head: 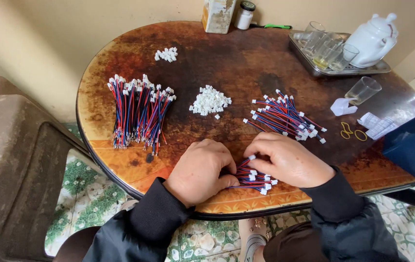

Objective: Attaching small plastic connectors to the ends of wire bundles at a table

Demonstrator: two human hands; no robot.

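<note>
Two hands meet at the near edge of the round brown table (120, 53), and we see them curled over a small bundle of red, blue and black wires (253, 178) with white plug ends. Our left hand (201, 171) lies knuckles up, fingers bent down and pressed onto the left end of that bundle. Our right hand (289, 159) is folded in the same way, its fingertips pinching the wires near a white plug just beside the left hand's fingers. Both hands are narrow and closed on the bundle, which rests on the table between and under them, its white ends fanning out toward us below the right hand.

Beyond the left hand, well apart and to its left, lies a big sheaf of finished wires (139, 114) with plugs at the far end. Straight ahead of both hands sits a heap of loose white connectors (210, 102), and farther off a smaller heap of connectors (166, 54). Ahead of the right hand, near it, a loose fan of wires (285, 118) spreads out. Farther to the right of that hand we find two yellow rubber bands (353, 132), a glass tumbler (363, 90), and a blue box (413, 145). Far beyond the right hand, a metal tray (314, 68) carries glasses and a white teapot (373, 39).
</note>
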